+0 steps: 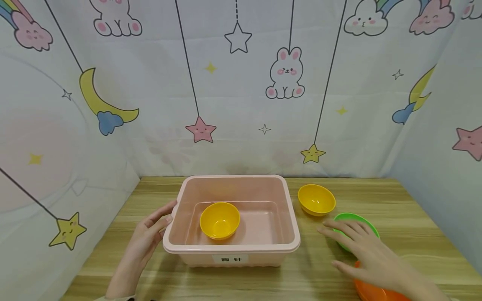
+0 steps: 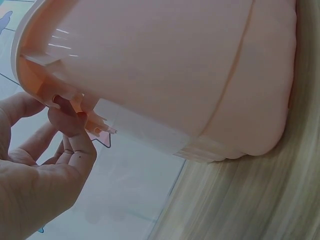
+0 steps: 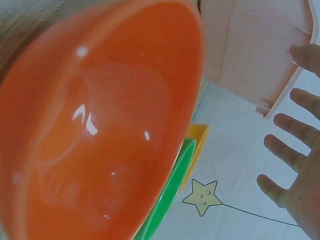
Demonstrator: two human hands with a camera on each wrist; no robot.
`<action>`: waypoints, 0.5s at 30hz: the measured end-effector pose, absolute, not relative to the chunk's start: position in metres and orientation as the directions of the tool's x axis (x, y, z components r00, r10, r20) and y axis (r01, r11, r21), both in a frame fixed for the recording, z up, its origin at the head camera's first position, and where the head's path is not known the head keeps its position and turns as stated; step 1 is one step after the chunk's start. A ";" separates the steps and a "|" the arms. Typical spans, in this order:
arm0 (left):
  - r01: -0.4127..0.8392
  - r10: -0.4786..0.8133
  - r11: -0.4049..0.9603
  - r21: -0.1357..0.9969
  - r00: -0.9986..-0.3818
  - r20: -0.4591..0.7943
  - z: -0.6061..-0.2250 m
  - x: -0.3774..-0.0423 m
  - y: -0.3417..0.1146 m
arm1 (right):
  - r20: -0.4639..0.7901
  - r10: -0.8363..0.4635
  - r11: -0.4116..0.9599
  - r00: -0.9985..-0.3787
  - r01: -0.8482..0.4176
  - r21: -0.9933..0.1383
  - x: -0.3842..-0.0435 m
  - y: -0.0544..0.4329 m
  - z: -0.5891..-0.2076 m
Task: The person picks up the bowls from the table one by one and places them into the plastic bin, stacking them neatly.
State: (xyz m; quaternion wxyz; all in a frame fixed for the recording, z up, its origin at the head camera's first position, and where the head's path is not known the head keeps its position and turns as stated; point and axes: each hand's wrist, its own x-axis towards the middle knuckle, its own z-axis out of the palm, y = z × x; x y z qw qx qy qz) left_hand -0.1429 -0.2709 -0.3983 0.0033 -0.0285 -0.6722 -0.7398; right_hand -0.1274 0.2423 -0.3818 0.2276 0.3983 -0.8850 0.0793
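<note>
A pink plastic basin with a label on its front stands on the table, and a small yellow bowl sits inside it, left of centre. At the basin's left side my left hand holds the rim, with thumb and fingertips at the edge in the left wrist view. My right hand is spread with its fingers apart and holds nothing. It hovers over a green bowl and an orange bowl, covering part of both in the head view.
Another yellow bowl stands right of the basin, behind the green one. The wood-grain table is enclosed at the back and sides by a white cloth printed with stars, rabbits and clouds.
</note>
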 end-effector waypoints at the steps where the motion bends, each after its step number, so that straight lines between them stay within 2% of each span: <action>1: 0.047 0.034 -0.098 0.994 -0.998 0.050 -0.398 -0.143 -0.271 | 0.454 -0.667 0.678 -0.591 -0.734 0.039 -0.126 0.244 -0.383; 9: 0.044 0.038 -0.097 0.994 -0.998 0.048 -0.397 -0.142 -0.270 | 0.392 -0.620 0.741 -0.680 -0.671 0.006 -0.115 0.250 -0.389; 15: 0.047 0.031 -0.109 0.993 -0.998 0.050 -0.397 -0.142 -0.270 | 0.410 -0.603 0.747 -0.684 -0.665 -0.010 -0.109 0.257 -0.394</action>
